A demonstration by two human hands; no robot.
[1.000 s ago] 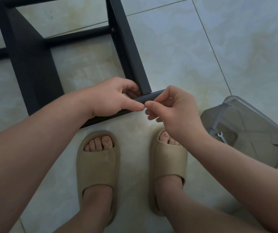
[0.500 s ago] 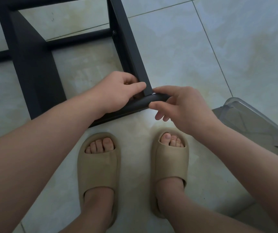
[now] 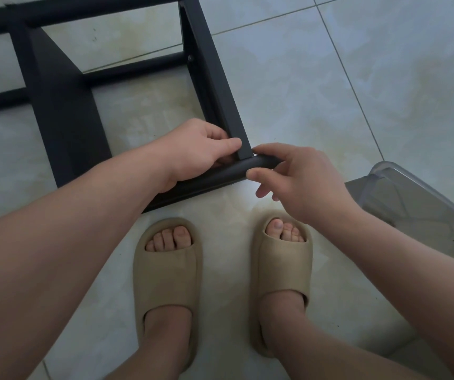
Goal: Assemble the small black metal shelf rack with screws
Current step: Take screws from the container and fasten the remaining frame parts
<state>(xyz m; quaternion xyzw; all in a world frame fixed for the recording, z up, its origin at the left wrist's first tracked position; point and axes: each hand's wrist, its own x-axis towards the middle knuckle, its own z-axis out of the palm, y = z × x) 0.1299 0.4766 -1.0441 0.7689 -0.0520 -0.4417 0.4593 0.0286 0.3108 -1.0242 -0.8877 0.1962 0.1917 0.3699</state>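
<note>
One upright (image 3: 212, 86) gripped by left hand (image 3: 197, 148); right hand (image 3: 304, 183) pinches tube (image 3: 215, 179).

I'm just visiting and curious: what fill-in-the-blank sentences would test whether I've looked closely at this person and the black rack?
1. The black rack stands on a ____ floor.
2. The end of the round tube is pinched by the person's ____.
3. The clear box sits on the floor at the person's ____ side.

Missing words: tiled; right hand; right.
</note>
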